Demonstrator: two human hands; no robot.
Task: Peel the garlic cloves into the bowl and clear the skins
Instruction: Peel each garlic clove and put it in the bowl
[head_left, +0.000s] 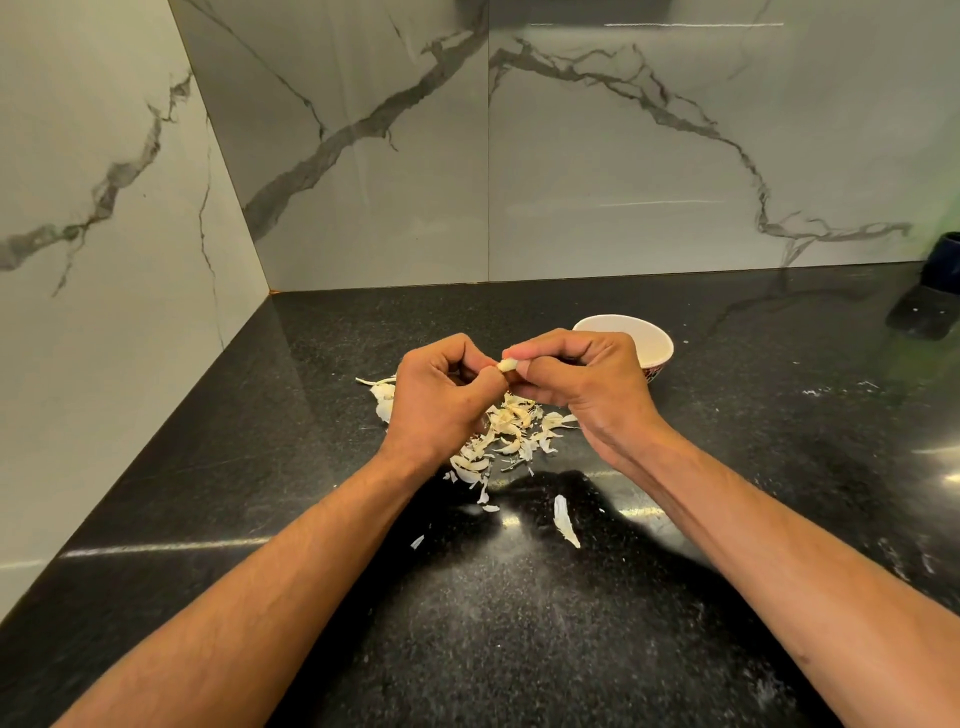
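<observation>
both hands, left hand (441, 395) and right hand (576, 379), pinch one garlic clove (508, 365) above the skins (511, 426); bowl (657, 338) at 2 o'clock; the clove seems light, firm, slippery: best held at the ends

Counter (519, 623) glossy speckled stone; wall (597, 156) polished marble; skins (511, 423) papery.

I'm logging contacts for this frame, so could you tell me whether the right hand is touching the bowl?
Cannot tell. In the head view the right hand overlaps the bowl, hiding any gap; its fingers pinch the garlic clove.
</observation>
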